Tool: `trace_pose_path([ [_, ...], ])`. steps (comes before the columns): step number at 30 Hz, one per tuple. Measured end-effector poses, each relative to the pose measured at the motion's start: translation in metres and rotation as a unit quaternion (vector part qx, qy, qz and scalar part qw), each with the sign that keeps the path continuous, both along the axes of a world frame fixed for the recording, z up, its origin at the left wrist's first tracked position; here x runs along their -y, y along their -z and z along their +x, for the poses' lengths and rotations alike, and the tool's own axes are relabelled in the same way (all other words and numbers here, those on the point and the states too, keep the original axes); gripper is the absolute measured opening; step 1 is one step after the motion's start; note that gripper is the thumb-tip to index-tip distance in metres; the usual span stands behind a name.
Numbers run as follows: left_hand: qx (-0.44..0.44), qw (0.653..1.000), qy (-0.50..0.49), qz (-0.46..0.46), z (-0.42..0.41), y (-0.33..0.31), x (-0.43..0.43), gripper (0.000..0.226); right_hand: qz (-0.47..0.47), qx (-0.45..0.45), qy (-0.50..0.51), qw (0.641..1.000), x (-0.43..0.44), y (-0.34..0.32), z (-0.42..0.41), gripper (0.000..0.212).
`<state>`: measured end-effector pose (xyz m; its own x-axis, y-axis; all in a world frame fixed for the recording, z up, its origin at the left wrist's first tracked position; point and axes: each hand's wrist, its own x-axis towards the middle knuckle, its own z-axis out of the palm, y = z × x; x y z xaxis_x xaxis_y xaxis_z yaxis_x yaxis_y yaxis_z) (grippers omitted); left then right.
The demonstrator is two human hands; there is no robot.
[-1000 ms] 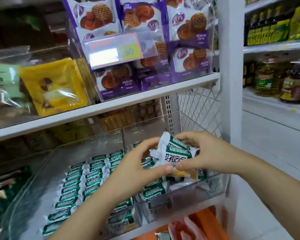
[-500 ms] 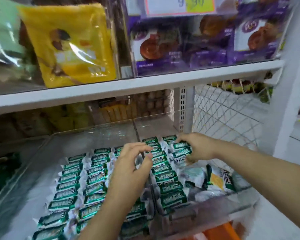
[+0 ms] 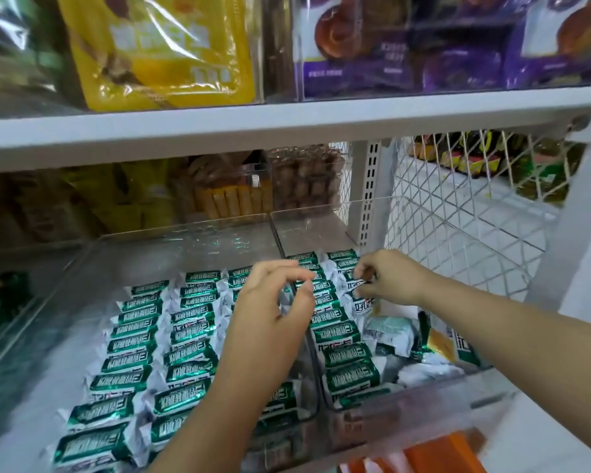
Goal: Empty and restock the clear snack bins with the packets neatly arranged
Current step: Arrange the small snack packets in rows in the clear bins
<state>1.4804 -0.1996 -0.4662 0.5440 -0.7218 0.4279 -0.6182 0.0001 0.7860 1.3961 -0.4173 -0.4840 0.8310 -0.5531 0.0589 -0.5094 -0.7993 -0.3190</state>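
At the left edge of the right bin [image 3: 316, 230], the left hand [image 3: 273, 302] had released the packet [image 3: 359, 285] and hovered loosely curled, empty. In that bin's back rows, the right hand [image 3: 388, 278] pinched it into line; loose packets [image 3: 389, 332] still awaited arranging.

The left bin [image 3: 185, 235] holds rowed packets [image 3: 133, 356] (right bin [image 3: 307, 221] alongside), under a shelf [image 3: 219, 128].

Left hand [image 3: 270, 312], right hand [image 3: 389, 278] among green packets [image 3: 188, 367]
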Motion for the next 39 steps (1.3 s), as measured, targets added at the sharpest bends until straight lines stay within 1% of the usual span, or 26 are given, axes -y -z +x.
trace_pose_path([
  [4,-0.007,1.0,-0.001,0.0,0.0,0.0,0.0,0.016,0.029,-0.041,-0.065,0.997,0.008,-0.019,-0.015,0.045],
  [7,-0.016,1.0,0.0,-0.002,-0.001,0.0,0.001,0.017,-0.023,-0.102,-0.08,0.991,-0.002,-0.016,-0.021,0.052],
  [9,-0.026,1.0,0.001,-0.005,-0.002,-0.001,0.0,0.017,-0.076,-0.106,-0.065,0.989,-0.01,-0.007,-0.015,0.047],
  [11,-0.034,0.999,0.002,-0.007,-0.002,0.0,0.0,0.017,-0.122,-0.064,-0.026,0.99,-0.012,-0.002,-0.01,0.029],
  [13,-0.039,0.999,0.001,-0.009,-0.002,0.001,0.0,0.017,-0.127,-0.044,0.024,0.991,-0.012,0.001,-0.005,0.02],
  [14,-0.038,0.999,0.0,-0.009,-0.001,0.001,0.001,0.016,-0.123,-0.047,0.034,0.991,-0.012,0.003,-0.003,0.02],
  [17,-0.036,0.999,-0.003,-0.008,0.0,0.003,0.001,0.015,-0.095,-0.067,0.018,0.993,-0.012,-0.002,-0.001,0.023],
  [19,-0.04,0.999,-0.001,-0.006,0.001,0.003,0.002,0.015,-0.071,-0.066,0.023,0.995,-0.008,-0.021,-0.012,0.029],
  [21,-0.04,0.999,-0.001,-0.003,0.001,0.003,0.002,0.016,-0.034,-0.076,0.017,0.996,-0.005,-0.04,-0.028,0.029],
  [22,-0.037,0.999,-0.001,-0.001,0.002,0.003,0.002,0.016,-0.002,-0.112,0.009,0.994,-0.007,-0.045,-0.036,0.028],
  [23,-0.035,0.999,-0.001,0.0,0.001,0.003,0.003,0.017,0.023,-0.17,0.004,0.985,-0.01,-0.047,-0.042,0.032],
  [24,-0.033,0.999,-0.003,0.0,0.001,0.002,0.003,0.017,0.042,-0.225,0.005,0.973,-0.015,-0.044,-0.046,0.043],
  [25,-0.033,0.999,-0.004,0.0,0.001,0.002,0.003,0.016,0.059,-0.257,0.012,0.965,-0.02,-0.038,-0.049,0.054],
  [26,-0.032,0.999,-0.005,-0.001,0.001,0.002,0.002,0.015,0.072,-0.257,0.019,0.964,-0.024,-0.033,-0.05,0.06],
  [27,-0.031,1.0,-0.005,-0.001,0.0,0.002,0.001,0.015,0.084,-0.237,0.024,0.968,-0.026,-0.028,-0.051,0.061],
  [32,0.003,0.999,-0.017,0.035,-0.001,-0.004,-0.001,0.016,0.128,-0.091,0.059,0.986,-0.027,-0.033,-0.065,0.039],
  [33,0.023,0.998,-0.02,0.047,-0.001,-0.007,-0.001,0.016,0.124,-0.052,0.068,0.989,-0.027,-0.035,-0.071,0.036],
  [35,0.117,0.99,-0.029,0.071,-0.005,-0.015,-0.001,0.017,0.117,0.055,0.088,0.988,-0.029,-0.039,-0.084,0.03],
  [36,0.173,0.981,-0.023,0.081,-0.009,-0.021,0.0,0.019,0.137,0.118,0.098,0.979,-0.03,-0.041,-0.089,0.027],
  [37,0.22,0.971,-0.005,0.095,-0.015,-0.027,0.002,0.024,0.178,0.177,0.106,0.962,-0.032,-0.043,-0.095,0.024],
  [39,0.292,0.945,0.044,0.144,-0.029,-0.038,0.012,0.041,0.299,0.266,0.114,0.909,-0.037,-0.046,-0.103,0.02],
])
